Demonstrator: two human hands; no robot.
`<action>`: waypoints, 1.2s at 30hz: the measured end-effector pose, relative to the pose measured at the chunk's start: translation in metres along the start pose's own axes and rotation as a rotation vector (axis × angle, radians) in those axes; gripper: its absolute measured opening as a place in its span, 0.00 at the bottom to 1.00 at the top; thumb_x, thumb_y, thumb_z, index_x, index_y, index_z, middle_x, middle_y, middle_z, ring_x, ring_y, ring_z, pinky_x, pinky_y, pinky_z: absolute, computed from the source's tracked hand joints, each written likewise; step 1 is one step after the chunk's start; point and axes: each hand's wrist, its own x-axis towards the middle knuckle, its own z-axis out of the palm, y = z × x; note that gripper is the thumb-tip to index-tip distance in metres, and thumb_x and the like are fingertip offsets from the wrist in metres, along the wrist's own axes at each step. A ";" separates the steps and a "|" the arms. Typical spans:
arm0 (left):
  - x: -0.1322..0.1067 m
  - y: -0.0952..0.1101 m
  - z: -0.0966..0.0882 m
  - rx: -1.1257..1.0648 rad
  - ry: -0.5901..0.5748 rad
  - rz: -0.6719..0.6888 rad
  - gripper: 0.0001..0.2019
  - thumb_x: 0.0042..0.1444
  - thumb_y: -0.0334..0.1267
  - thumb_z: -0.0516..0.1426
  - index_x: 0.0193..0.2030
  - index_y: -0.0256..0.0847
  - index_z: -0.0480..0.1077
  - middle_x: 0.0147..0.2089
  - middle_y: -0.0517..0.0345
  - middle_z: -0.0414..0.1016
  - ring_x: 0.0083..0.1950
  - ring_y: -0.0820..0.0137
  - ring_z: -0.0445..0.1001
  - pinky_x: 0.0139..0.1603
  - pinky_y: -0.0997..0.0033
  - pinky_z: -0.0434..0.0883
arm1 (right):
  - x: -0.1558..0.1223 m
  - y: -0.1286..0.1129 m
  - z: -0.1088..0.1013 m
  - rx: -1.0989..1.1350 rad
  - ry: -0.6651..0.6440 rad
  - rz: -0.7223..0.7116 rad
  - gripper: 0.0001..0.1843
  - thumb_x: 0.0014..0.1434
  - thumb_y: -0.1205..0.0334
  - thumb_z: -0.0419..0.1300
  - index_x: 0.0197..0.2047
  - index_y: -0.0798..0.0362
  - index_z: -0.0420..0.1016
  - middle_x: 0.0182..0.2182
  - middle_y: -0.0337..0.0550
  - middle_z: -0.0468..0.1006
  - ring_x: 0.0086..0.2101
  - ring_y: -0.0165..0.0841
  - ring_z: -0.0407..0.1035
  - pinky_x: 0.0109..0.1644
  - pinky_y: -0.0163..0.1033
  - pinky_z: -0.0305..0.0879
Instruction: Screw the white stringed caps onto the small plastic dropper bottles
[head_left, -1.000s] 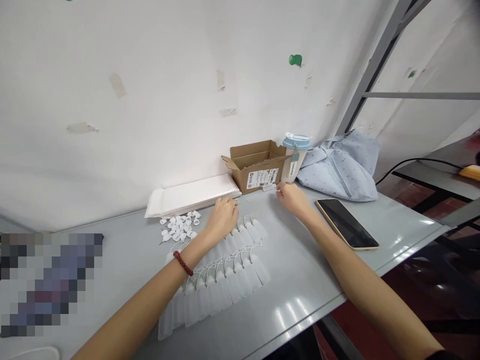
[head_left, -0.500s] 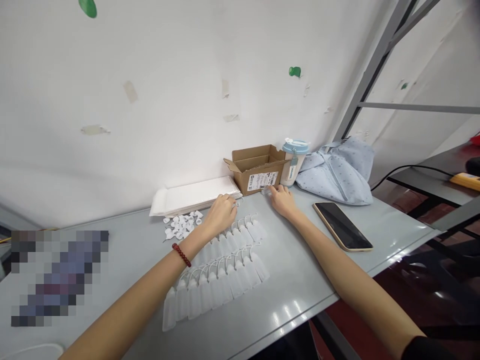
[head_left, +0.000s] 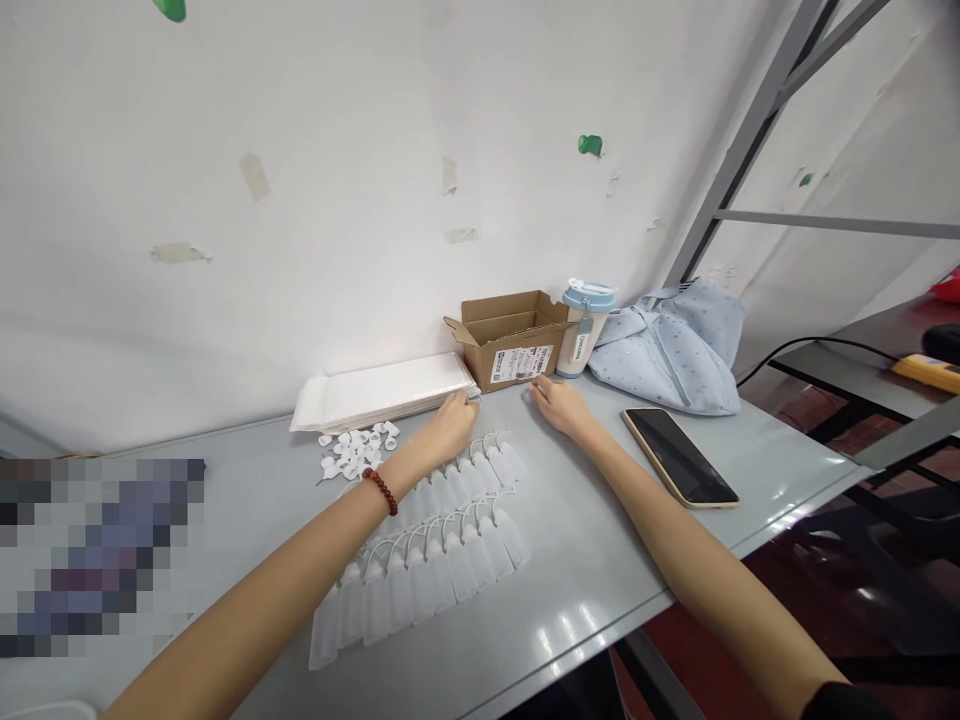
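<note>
My left hand (head_left: pixel 448 427), with a red bead bracelet on the wrist, rests with curled fingers at the far end of two rows of small translucent squeeze bottles (head_left: pixel 431 560) lying on the grey table (head_left: pixel 247 540). It touches the near edge of a stack of white padded envelopes (head_left: pixel 382 392). What its fingers hold, if anything, is hidden. My right hand (head_left: pixel 559 405) lies on the table just in front of an open cardboard box (head_left: pixel 510 340), fingers bent, pinching something small that I cannot make out.
A pile of small white caps (head_left: pixel 358 450) lies left of my left hand. A blue-lidded tumbler (head_left: pixel 586 325) and a light blue cloth bag (head_left: pixel 667 345) stand right of the box. A phone (head_left: pixel 679 457) lies face up near the table's right edge.
My right hand has drawn back a little from the box towards me. My left hand has slid slightly forward to the envelope stack. The view has shifted a bit.
</note>
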 end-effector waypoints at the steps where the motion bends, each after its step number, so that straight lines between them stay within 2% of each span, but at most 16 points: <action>1: -0.001 -0.001 -0.002 -0.011 0.000 -0.014 0.12 0.50 0.22 0.48 0.29 0.36 0.71 0.35 0.48 0.72 0.41 0.61 0.71 0.43 0.64 0.69 | 0.000 0.001 0.000 0.012 -0.005 -0.001 0.19 0.67 0.57 0.41 0.48 0.55 0.69 0.37 0.51 0.78 0.38 0.38 0.71 0.35 0.35 0.56; 4: -0.008 -0.001 -0.009 -0.061 0.020 -0.061 0.11 0.48 0.23 0.49 0.27 0.36 0.72 0.35 0.47 0.73 0.40 0.59 0.72 0.44 0.62 0.69 | 0.000 0.001 0.000 0.053 -0.002 0.003 0.18 0.66 0.58 0.43 0.44 0.56 0.71 0.37 0.52 0.79 0.37 0.38 0.71 0.34 0.35 0.55; 7: -0.026 0.000 -0.021 -0.135 0.067 -0.120 0.11 0.48 0.25 0.51 0.34 0.35 0.74 0.38 0.45 0.75 0.41 0.58 0.74 0.46 0.60 0.70 | -0.002 -0.001 0.000 0.103 0.022 0.008 0.17 0.64 0.60 0.44 0.43 0.57 0.71 0.36 0.52 0.78 0.36 0.38 0.71 0.33 0.35 0.54; 11: -0.062 0.003 -0.043 -0.286 0.145 -0.213 0.11 0.51 0.28 0.51 0.36 0.36 0.75 0.37 0.49 0.78 0.38 0.62 0.76 0.43 0.63 0.72 | -0.008 -0.009 -0.004 0.189 0.061 -0.021 0.13 0.61 0.62 0.46 0.45 0.57 0.67 0.29 0.47 0.76 0.31 0.37 0.69 0.33 0.35 0.55; 14: -0.092 0.006 -0.060 -0.411 0.207 -0.282 0.10 0.54 0.34 0.53 0.35 0.39 0.76 0.37 0.55 0.79 0.38 0.66 0.77 0.41 0.69 0.73 | -0.021 -0.029 -0.011 0.278 0.088 -0.093 0.12 0.61 0.63 0.46 0.46 0.56 0.63 0.25 0.42 0.73 0.28 0.35 0.67 0.33 0.35 0.58; 15: -0.102 0.007 -0.065 -0.478 0.224 -0.312 0.09 0.54 0.37 0.54 0.35 0.40 0.76 0.37 0.56 0.79 0.37 0.66 0.77 0.39 0.70 0.74 | -0.028 -0.038 -0.014 0.313 0.093 -0.127 0.12 0.61 0.63 0.45 0.46 0.55 0.62 0.26 0.42 0.73 0.28 0.34 0.67 0.34 0.35 0.59; 18: -0.122 0.011 -0.072 -0.897 0.281 -0.462 0.07 0.49 0.39 0.61 0.33 0.40 0.76 0.33 0.56 0.79 0.37 0.65 0.78 0.38 0.69 0.74 | -0.054 -0.071 -0.023 0.444 0.062 -0.257 0.08 0.63 0.61 0.44 0.45 0.51 0.57 0.29 0.39 0.72 0.28 0.30 0.69 0.35 0.34 0.62; 19: -0.127 0.011 -0.072 -1.022 0.301 -0.498 0.07 0.48 0.39 0.62 0.33 0.40 0.76 0.33 0.56 0.79 0.36 0.66 0.77 0.39 0.69 0.74 | -0.063 -0.082 -0.025 0.606 0.010 -0.329 0.07 0.63 0.61 0.44 0.44 0.51 0.55 0.28 0.38 0.71 0.28 0.30 0.70 0.33 0.33 0.62; 21: -0.133 0.014 -0.069 -1.217 0.333 -0.538 0.08 0.46 0.39 0.64 0.33 0.39 0.75 0.32 0.57 0.79 0.36 0.68 0.77 0.41 0.69 0.73 | -0.082 -0.102 -0.026 0.822 -0.055 -0.460 0.06 0.63 0.60 0.45 0.43 0.50 0.53 0.30 0.39 0.70 0.28 0.30 0.70 0.30 0.34 0.63; 23: -0.137 0.018 -0.064 -1.379 0.341 -0.557 0.09 0.46 0.38 0.65 0.34 0.38 0.75 0.32 0.57 0.80 0.36 0.69 0.77 0.43 0.68 0.72 | -0.096 -0.114 -0.024 0.863 -0.070 -0.546 0.08 0.62 0.60 0.49 0.44 0.49 0.53 0.30 0.38 0.68 0.26 0.29 0.67 0.27 0.33 0.61; 26: -0.140 0.027 -0.059 -1.547 0.311 -0.576 0.10 0.45 0.37 0.66 0.35 0.37 0.75 0.33 0.56 0.80 0.36 0.70 0.76 0.45 0.68 0.71 | -0.109 -0.118 -0.016 0.849 -0.027 -0.616 0.13 0.60 0.62 0.52 0.47 0.49 0.53 0.29 0.36 0.66 0.24 0.28 0.64 0.24 0.33 0.60; 30: -0.139 0.032 -0.059 -1.650 0.354 -0.593 0.10 0.45 0.36 0.67 0.36 0.38 0.75 0.33 0.57 0.80 0.37 0.71 0.76 0.46 0.70 0.71 | -0.110 -0.112 -0.010 0.778 0.050 -0.655 0.14 0.59 0.63 0.54 0.47 0.50 0.54 0.32 0.39 0.68 0.25 0.27 0.64 0.26 0.34 0.62; 33: -0.139 0.032 -0.061 -1.665 0.389 -0.609 0.11 0.44 0.36 0.67 0.36 0.38 0.76 0.33 0.57 0.79 0.36 0.72 0.76 0.46 0.70 0.71 | -0.109 -0.109 -0.012 0.715 0.037 -0.693 0.15 0.60 0.63 0.54 0.48 0.50 0.54 0.34 0.41 0.70 0.26 0.28 0.65 0.26 0.34 0.63; 36: -0.140 0.034 -0.060 -1.625 0.362 -0.641 0.12 0.43 0.38 0.67 0.35 0.37 0.76 0.31 0.57 0.79 0.33 0.72 0.75 0.44 0.69 0.72 | -0.111 -0.110 -0.014 0.667 0.018 -0.743 0.16 0.60 0.63 0.54 0.49 0.49 0.53 0.36 0.43 0.72 0.27 0.29 0.67 0.27 0.34 0.64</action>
